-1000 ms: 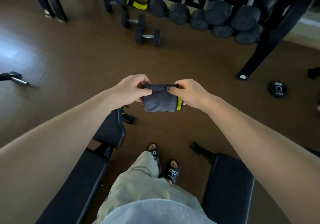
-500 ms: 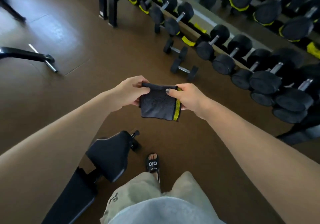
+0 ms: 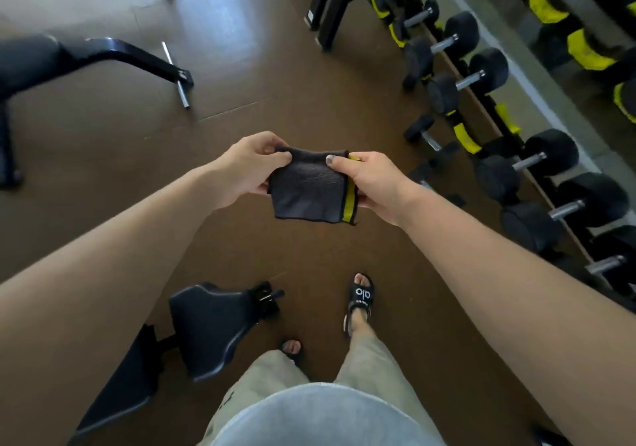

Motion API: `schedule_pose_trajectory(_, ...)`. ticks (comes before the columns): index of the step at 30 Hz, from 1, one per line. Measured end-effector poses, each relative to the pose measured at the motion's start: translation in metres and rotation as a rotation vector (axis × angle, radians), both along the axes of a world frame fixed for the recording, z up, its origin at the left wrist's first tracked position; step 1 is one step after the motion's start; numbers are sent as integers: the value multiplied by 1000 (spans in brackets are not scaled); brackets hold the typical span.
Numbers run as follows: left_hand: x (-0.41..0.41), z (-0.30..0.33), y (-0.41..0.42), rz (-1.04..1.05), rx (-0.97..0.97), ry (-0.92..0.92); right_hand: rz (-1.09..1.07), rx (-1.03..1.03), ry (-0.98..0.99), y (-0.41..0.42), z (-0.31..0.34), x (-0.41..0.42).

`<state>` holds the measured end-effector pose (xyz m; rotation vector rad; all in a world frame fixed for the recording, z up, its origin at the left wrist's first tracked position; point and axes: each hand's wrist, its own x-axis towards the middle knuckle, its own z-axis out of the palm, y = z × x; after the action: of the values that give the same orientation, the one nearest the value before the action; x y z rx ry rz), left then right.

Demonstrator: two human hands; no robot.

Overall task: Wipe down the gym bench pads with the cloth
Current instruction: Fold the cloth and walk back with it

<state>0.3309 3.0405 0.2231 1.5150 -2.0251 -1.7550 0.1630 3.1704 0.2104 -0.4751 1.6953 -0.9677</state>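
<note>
Above floor, mid-frame: cloth (image 3: 311, 187) folded, held taut btwn both hands; left hand (image 3: 246, 166) pinches its left top corner, right hand (image 3: 373, 184) pinches the yellow-striped edge. Vs 1 s ago: view has swung left, second bench gone from frame; bench pad (image 3: 213, 325) now lower left, untouched. Wiping not begun. Open floor ahead; dumbbell rack (image 3: 499, 135) crowds right side.
</note>
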Motion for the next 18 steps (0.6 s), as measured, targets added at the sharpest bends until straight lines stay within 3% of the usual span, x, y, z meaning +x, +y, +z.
schedule_pose_trajectory(10, -81, 12, -91, 339, -27, -20, 135, -1, -126, -146, 9, -99)
schedule_pose_trajectory(18, -103, 6, -222, 441, 115, 58, 194, 54, -131, -304, 6, -130)
